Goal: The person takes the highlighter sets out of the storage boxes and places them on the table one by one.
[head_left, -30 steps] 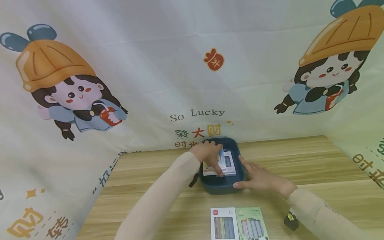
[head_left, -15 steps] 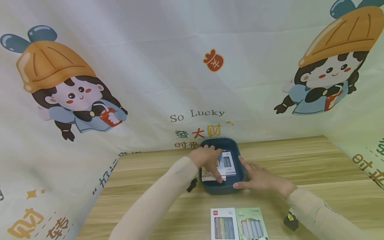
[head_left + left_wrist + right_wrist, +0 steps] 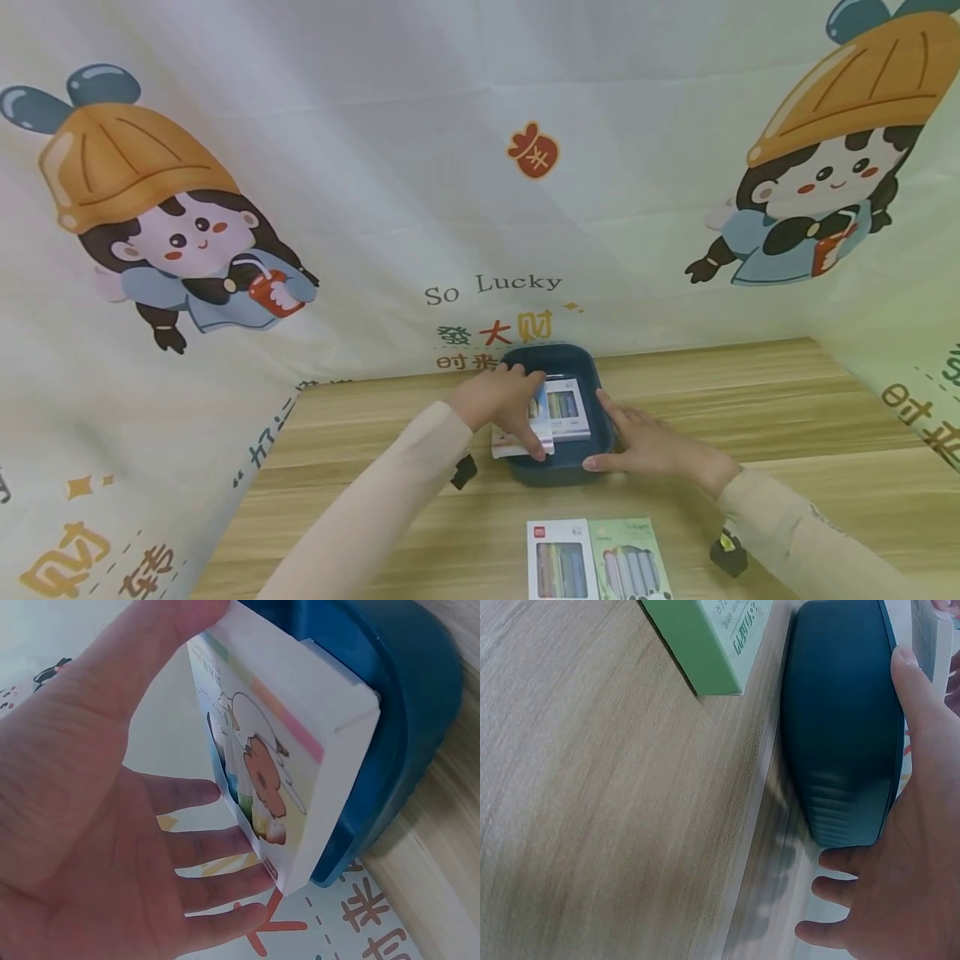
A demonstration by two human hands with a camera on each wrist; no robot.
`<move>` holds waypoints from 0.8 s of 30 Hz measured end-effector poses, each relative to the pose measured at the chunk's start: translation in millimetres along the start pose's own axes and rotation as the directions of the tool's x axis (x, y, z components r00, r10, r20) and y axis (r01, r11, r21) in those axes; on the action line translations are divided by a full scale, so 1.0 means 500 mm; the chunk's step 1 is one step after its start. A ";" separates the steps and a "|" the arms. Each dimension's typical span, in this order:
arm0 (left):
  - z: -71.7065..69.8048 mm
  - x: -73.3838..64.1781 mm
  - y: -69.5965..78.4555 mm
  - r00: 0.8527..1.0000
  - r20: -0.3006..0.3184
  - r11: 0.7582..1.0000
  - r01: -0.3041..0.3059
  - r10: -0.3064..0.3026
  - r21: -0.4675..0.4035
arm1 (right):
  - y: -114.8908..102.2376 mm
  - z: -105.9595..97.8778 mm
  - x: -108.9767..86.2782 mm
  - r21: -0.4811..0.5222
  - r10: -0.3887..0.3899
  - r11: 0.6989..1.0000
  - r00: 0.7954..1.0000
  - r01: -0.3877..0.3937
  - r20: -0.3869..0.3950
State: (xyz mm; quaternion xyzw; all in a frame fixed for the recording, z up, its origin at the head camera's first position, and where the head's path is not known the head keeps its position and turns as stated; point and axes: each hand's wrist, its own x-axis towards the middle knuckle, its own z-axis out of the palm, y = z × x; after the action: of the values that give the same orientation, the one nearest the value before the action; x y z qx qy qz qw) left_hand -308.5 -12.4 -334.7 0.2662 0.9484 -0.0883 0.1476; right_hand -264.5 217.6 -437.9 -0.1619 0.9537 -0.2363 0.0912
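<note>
Wood-grain table [image 3: 750,408], pale printed cloth [image 3: 375,183] behind and at sides. Left hand [image 3: 497,404] grips flower-print box [image 3: 259,772] between thumb and fingers — over left rim of blue basin [image 3: 551,477], hiding part of it. Inside basin: 1 white box [image 3: 568,411]. Nearer, side by side: white pack [image 3: 561,562], green box [image 3: 630,558]. Right hand [image 3: 652,442] — fingers spread, touching basin's right rim.

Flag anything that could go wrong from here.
The white rectangular flower-printed box, pinched by the left hand, overlaps the rim of the dark-blue rounded bin in the head view, so it might catch there. In the left wrist view, the fingertips meet only its edge, so it could slip.
</note>
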 end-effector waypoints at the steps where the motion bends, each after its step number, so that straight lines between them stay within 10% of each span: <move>1: 0.000 -0.002 0.000 1.000 -0.002 1.000 -0.002 0.002 0.004 | 0.001 0.000 0.000 0.000 0.004 1.000 1.000 -0.004 0.002; 24: 0.009 -0.050 -0.004 0.999 -0.040 0.999 -0.012 0.013 0.032 | 0.003 0.001 0.001 0.007 0.004 1.000 1.000 -0.004 -0.005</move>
State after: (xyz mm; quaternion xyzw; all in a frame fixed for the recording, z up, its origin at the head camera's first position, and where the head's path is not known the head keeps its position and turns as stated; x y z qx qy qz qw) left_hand -288.0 -27.0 -330.4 0.2761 0.9480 -0.0973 0.1245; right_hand -265.1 218.5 -439.1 -0.1589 0.9535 -0.2398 0.0900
